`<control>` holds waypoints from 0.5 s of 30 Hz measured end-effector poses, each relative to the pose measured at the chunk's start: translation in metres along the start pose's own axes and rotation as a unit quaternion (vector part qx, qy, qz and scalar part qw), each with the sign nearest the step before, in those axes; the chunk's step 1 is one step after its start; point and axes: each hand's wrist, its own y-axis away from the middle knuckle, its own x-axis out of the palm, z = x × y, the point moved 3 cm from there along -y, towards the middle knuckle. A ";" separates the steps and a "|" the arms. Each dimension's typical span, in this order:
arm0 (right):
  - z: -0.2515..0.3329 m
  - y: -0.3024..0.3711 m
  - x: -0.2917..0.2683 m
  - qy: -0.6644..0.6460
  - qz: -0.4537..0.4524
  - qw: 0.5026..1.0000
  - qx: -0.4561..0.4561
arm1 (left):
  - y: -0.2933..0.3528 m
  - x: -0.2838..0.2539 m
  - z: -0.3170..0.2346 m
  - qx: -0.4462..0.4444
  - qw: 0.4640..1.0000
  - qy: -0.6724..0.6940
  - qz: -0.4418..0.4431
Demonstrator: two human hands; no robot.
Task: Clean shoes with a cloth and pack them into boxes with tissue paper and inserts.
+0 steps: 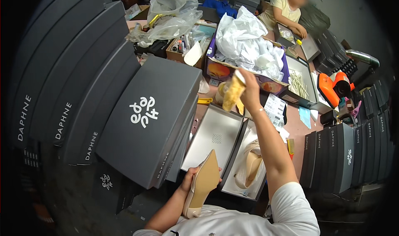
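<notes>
My left hand [189, 181] is wrapped round a beige pointed shoe [204, 173], whose tan sole faces up and whose heel end points toward my body. Out over the table, my right hand [249, 92] grips a crumpled yellow cloth or sponge [234, 93], slightly blurred. Below that hand is a round container, mostly hidden behind the yellow piece. Between my arms lies an open shoe box: its pale lid [214, 130] sits on the left, and the box part holds a second beige shoe [252, 163] amid white wrapping.
Stacked dark shoe boxes [153, 111] rise close on my left, with more boxes [332, 157] on the right. Behind my right hand stands a purple carton [268, 80] of white paper. Farther right are a box of white sticks [297, 86] and an orange tool [328, 90]. A co-worker [286, 11] sits opposite.
</notes>
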 end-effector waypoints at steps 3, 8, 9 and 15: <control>-0.032 0.030 -0.046 -0.057 -0.200 0.974 0.091 | -0.004 0.005 -0.011 0.001 1.000 0.029 0.003; -0.053 0.070 -0.052 -0.419 -0.306 0.772 0.368 | -0.006 -0.004 0.010 -0.010 0.999 0.044 0.007; -0.039 0.061 -0.048 -0.347 -0.264 0.829 0.351 | -0.007 -0.003 0.009 -0.001 0.999 0.037 0.005; 0.003 0.031 0.000 -0.007 0.021 0.998 0.064 | 0.003 -0.003 0.002 0.029 0.999 0.038 0.003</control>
